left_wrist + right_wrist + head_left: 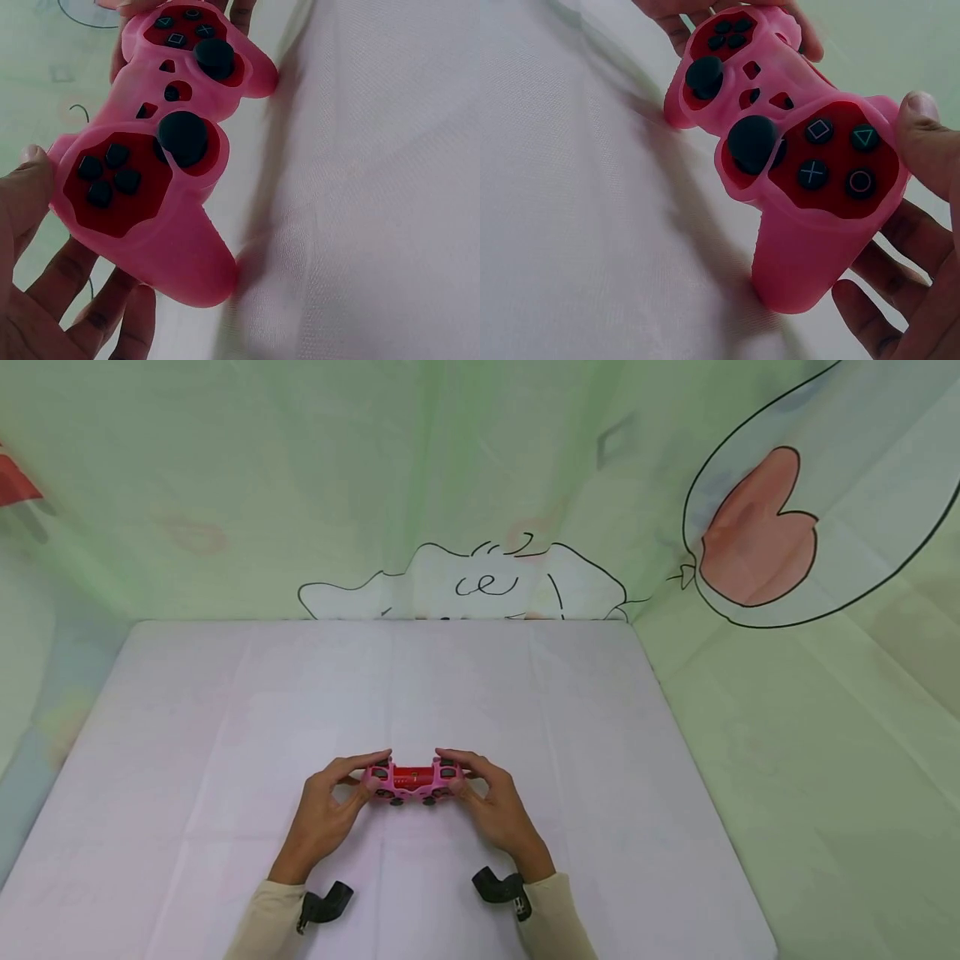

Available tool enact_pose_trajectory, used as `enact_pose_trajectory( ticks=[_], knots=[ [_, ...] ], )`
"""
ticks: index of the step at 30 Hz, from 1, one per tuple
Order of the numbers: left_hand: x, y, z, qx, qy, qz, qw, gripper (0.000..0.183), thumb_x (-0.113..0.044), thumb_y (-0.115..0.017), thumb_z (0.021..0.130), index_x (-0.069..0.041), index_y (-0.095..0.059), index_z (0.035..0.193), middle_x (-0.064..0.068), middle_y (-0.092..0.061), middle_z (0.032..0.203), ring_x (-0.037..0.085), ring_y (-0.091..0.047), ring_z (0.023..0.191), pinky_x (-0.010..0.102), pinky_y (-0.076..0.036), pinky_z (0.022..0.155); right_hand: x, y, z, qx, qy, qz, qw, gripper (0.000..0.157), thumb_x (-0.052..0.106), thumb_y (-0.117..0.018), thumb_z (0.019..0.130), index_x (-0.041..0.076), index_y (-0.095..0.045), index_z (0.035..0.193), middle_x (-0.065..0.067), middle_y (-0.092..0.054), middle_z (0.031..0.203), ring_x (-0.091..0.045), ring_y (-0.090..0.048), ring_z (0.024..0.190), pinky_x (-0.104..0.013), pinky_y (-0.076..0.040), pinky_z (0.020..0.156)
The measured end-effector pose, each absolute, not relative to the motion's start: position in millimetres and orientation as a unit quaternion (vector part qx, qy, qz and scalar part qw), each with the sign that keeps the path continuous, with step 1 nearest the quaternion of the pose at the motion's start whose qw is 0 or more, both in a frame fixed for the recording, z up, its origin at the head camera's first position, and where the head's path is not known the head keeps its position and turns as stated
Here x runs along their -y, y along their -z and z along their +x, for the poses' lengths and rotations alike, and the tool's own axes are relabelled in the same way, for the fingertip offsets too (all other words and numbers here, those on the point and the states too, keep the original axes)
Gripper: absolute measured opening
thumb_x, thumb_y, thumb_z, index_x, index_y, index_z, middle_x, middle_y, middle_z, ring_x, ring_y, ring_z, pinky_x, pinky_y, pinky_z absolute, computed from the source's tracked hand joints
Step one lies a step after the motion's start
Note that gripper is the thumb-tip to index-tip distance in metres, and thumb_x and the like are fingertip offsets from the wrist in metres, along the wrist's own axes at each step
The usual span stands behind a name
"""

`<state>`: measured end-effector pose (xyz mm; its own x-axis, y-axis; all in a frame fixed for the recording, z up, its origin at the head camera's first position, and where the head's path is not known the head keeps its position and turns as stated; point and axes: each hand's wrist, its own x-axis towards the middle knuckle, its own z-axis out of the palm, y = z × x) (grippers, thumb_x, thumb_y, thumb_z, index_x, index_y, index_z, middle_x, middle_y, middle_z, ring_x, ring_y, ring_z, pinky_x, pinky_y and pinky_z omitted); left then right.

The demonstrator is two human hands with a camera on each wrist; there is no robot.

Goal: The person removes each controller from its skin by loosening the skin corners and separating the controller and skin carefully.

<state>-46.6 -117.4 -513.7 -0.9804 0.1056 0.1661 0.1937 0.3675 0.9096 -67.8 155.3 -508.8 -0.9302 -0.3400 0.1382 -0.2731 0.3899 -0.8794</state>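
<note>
A red game controller (412,778) in a pink silicone sleeve is held between both hands near the middle of the table. My left hand (322,817) grips its left end, with the thumb on the edge in the left wrist view and the fingers behind. On the other end, my right hand (501,812) holds the same way, its thumb (922,127) at the edge beside the symbol buttons. Black sticks and buttons show through openings in the pink sleeve (187,247). The handle ends point down at the tabletop; whether they touch it I cannot tell.
A white cloth-covered table (570,710) lies under the hands. Behind and beside it hang pale green printed curtains (247,460), with a balloon drawing (757,543) at the right. A black wrist mount (326,906) sits on the left sleeve and another black mount (498,887) on the right.
</note>
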Motion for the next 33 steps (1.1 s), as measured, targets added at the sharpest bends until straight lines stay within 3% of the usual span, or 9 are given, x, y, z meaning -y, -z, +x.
enact_pose_trajectory(
  ticks=[6, 10, 25, 33],
  knots=[
    [115.2, 514.2, -47.2, 0.836, 0.539, -0.091, 0.041, 0.042, -0.025, -0.073, 0.102, -0.031, -0.068, 0.143, -0.013, -0.073, 0.134, 0.008, -0.064, 0.110, 0.035, -0.054, 0.095, -152.6, 505.9, -68.5, -0.835, 0.518, -0.182, 0.045, 0.047, 0.025, -0.068, 0.104, 0.026, -0.060, 0.151, 0.002, -0.069, 0.143, -0.019, -0.063, 0.130, -0.056, -0.049, 0.107],
    [114.7, 512.8, -47.2, 0.844, 0.528, -0.088, 0.036, 0.042, -0.028, -0.074, 0.102, -0.026, -0.067, 0.144, -0.010, -0.074, 0.132, 0.010, -0.065, 0.109, 0.039, -0.055, 0.093, -151.6, 503.5, -67.5, -0.837, 0.516, -0.172, 0.056, 0.047, 0.028, -0.067, 0.105, 0.022, -0.060, 0.151, 0.006, -0.071, 0.139, -0.018, -0.064, 0.130, -0.055, -0.049, 0.109],
    [115.0, 507.3, -45.8, 0.845, 0.525, -0.088, 0.038, 0.038, -0.031, -0.081, 0.095, -0.034, -0.071, 0.131, -0.014, -0.072, 0.130, 0.006, -0.061, 0.121, 0.028, -0.049, 0.100, -150.4, 503.1, -65.9, -0.823, 0.539, -0.169, 0.057, 0.042, 0.026, -0.074, 0.099, 0.028, -0.066, 0.140, 0.009, -0.070, 0.138, -0.021, -0.058, 0.141, -0.060, -0.042, 0.120],
    [116.0, 508.8, -46.1, 0.838, 0.538, -0.087, 0.041, 0.044, -0.026, -0.085, 0.090, -0.030, -0.073, 0.132, -0.011, -0.072, 0.131, 0.007, -0.060, 0.126, 0.022, -0.047, 0.102, -150.8, 507.8, -66.8, -0.819, 0.545, -0.171, 0.053, 0.043, 0.026, -0.075, 0.097, 0.026, -0.067, 0.139, 0.006, -0.069, 0.140, -0.024, -0.055, 0.146, -0.063, -0.038, 0.122]
  ],
)
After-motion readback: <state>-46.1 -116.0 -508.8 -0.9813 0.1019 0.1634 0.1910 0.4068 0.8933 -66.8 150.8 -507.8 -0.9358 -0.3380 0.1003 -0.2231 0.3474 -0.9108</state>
